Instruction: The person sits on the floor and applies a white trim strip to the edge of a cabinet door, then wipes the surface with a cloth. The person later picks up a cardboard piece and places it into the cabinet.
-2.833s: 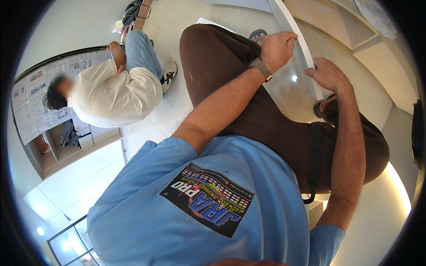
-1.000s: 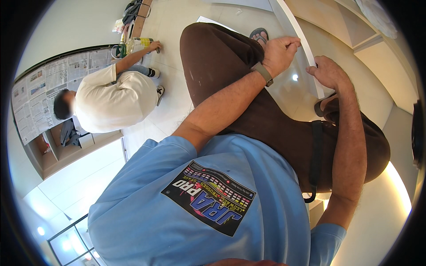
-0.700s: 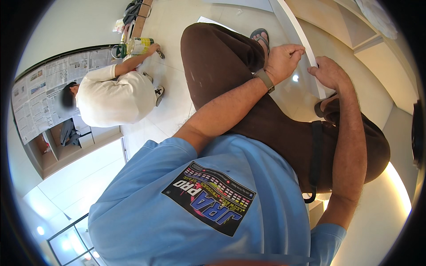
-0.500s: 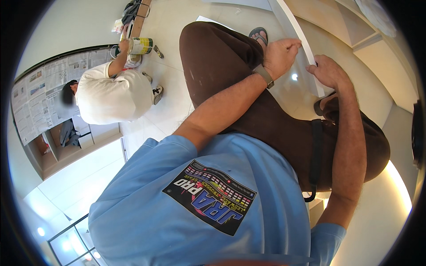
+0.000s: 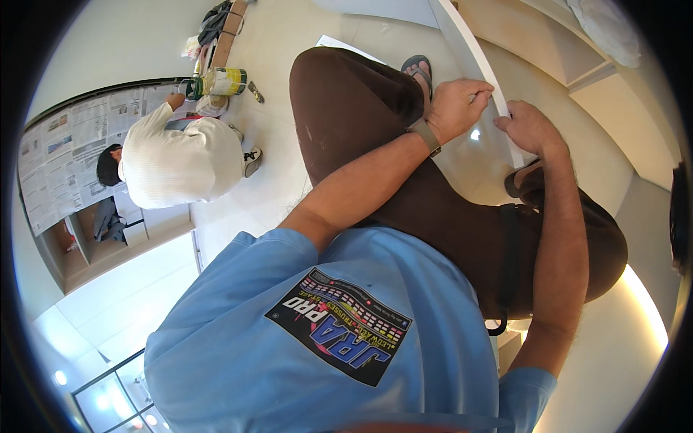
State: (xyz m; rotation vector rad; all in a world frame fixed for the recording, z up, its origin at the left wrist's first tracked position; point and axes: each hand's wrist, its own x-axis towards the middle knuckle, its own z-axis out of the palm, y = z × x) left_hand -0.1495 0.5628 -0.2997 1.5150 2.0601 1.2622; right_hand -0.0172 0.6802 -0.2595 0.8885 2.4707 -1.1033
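Note:
A long white panel stands on edge in front of me, its narrow edge running between my hands. My left hand, with a watch on the wrist, is closed in a pinch, fingertips at the panel's edge. Whatever it pinches is too small to make out. Lower along the same edge, my right hand is closed with its thumb against the panel and its fingers curled on the right side. The fingers partly hide the contact there.
White shelving rises at the right, with clear plastic above. On the left a person in a white top crouches by a newspaper-covered surface, reaching toward a yellow-green can. A white sheet lies beyond my knee.
The panel and both hands sit slightly further left in view, still at the same edge. The other person's arm has lowered from the can toward the newspaper side.

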